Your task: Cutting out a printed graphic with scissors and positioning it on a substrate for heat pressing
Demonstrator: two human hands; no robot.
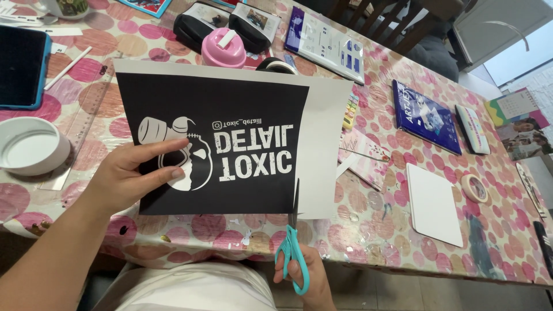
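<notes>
Clearly the printed sheet [230, 138], black with a pale skull-and-mask picture and lettering, is the centre of things: it is lifted off the desk [403, 230] and held flat towards me, so its bottom edge is free for cutting. My left hand [129, 175] pinches its left side, thumb on the printed face and fingers behind, closed firmly enough to keep the paper taut. My right hand [305, 273] is closed through the loops of the teal scissors [292, 247], whose blades point up and meet the sheet's lower edge right where black print gives way to the white margin, which suits trimming along that border. Around it lie a white bowl [29, 144], a pink lidded tub [223, 47], a blue booklet [425, 115] and a tape roll [474, 187], all pushed aside.
</notes>
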